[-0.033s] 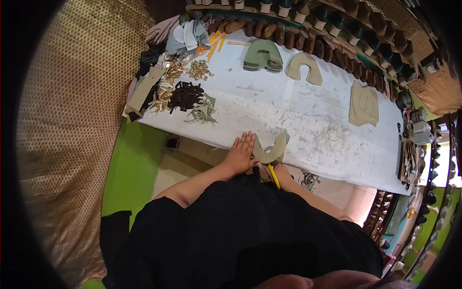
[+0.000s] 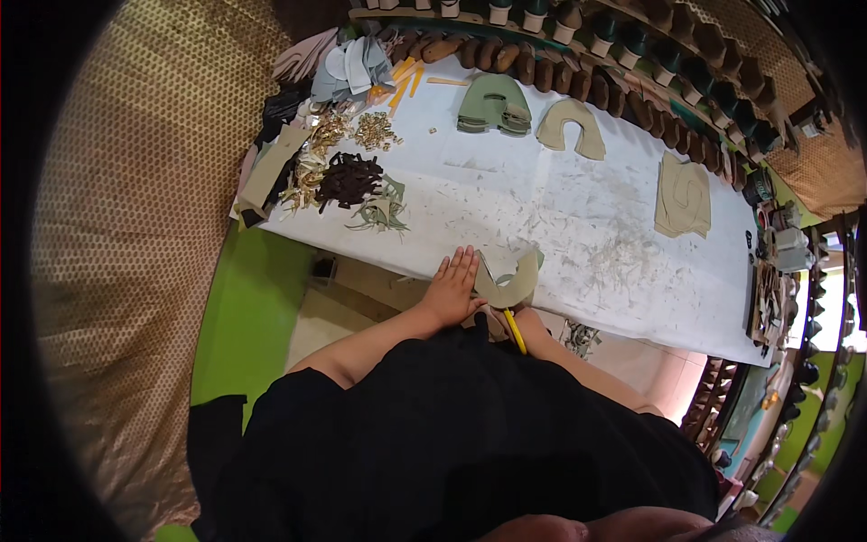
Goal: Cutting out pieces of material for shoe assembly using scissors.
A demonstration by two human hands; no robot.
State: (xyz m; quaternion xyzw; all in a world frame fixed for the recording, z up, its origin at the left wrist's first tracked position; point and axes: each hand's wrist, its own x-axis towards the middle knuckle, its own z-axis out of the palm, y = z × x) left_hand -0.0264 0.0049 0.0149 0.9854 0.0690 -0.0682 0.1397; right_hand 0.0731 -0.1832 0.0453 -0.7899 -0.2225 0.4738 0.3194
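A U-shaped olive-beige cut piece (image 2: 511,291) lies at the table's near edge, close to my body. My left hand (image 2: 454,291) rests flat along its left side, fingers stretched out and pointing away from me. On the other side, my right hand (image 2: 533,332) is closed around a slim yellow tool (image 2: 515,331), just below the curve of the piece. The fingers of that hand are partly hidden, and the tool's tip cannot be made out.
Thin scraps (image 2: 601,262) litter the white tabletop (image 2: 424,244). Green stacked pieces (image 2: 493,104), a beige arch (image 2: 573,128) and beige pieces (image 2: 682,194) lie farther back. Dark strips (image 2: 349,181) and gold fittings (image 2: 375,132) are heaped left. Brown shoe forms (image 2: 578,83) line the far edge.
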